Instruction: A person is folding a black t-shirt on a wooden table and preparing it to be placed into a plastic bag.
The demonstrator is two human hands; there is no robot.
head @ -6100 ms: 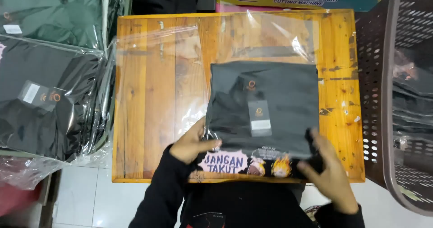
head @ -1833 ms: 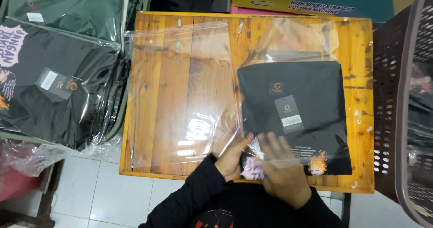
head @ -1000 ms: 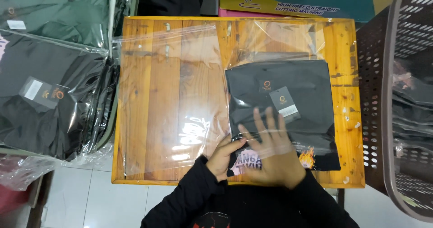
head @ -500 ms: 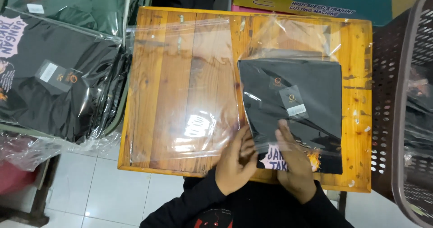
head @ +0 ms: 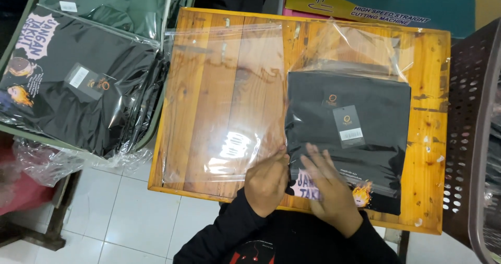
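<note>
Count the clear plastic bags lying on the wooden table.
2. An empty bag lies flat on the table's left half. A second bag, on the right, holds a folded black shirt under both hands. More may be stacked beneath, unseen.

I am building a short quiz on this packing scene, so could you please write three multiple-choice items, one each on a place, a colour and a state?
1. Where does the folded black shirt lie?
A. right part of the wooden table
B. on the floor
C. in the basket

2. What colour is the hang tag?
A. red
B. black
C. yellow

3. How is the right hand?
A. clenched in a fist
B. lifted clear
C. flat on the bagged shirt, beside the left hand

Answers: 1 A, it rests on the table's right side; 2 B, black with a white sticker; 3 C, fingers spread over the plastic.
</note>
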